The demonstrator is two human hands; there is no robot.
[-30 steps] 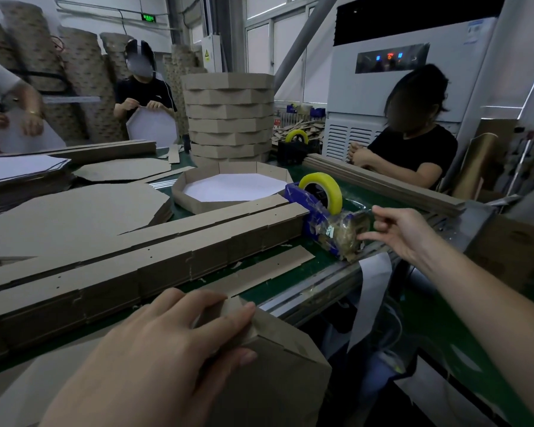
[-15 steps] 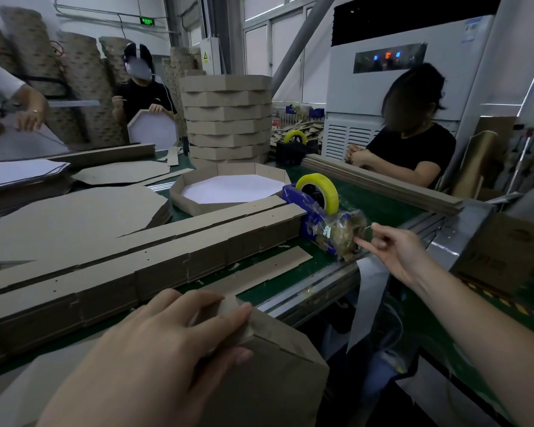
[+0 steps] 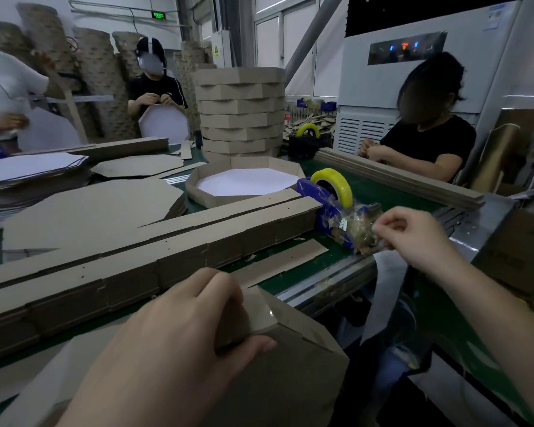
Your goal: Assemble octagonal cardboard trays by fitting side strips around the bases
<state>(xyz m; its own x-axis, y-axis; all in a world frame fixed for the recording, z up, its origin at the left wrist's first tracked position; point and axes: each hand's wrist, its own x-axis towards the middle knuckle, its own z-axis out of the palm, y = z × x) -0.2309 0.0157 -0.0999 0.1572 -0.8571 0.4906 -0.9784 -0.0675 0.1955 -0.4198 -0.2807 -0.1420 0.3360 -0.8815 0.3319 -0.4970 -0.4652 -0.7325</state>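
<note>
My left hand [image 3: 179, 343] grips the corner of a brown cardboard tray [image 3: 293, 371] at the near table edge, thumb on its outer side wall, fingers over the rim. My right hand [image 3: 413, 238] is at the front of the blue tape dispenser [image 3: 336, 217] with its yellow tape roll [image 3: 333, 183], thumb and forefinger pinching the clear tape end. Long stacks of brown side strips [image 3: 167, 251] lie across the green table. A finished octagonal tray [image 3: 247, 180] with a white base sits behind them.
Flat octagonal bases [image 3: 90, 208] are piled at left, with a white-faced pile [image 3: 28, 171] beyond. A tall stack of finished trays [image 3: 241, 109] stands at the back. Three other people work around the table. More strips [image 3: 398, 180] lie at right.
My right hand has closed in on the dispenser's front and now pinches the tape end. My left hand keeps its grip on the tray corner.
</note>
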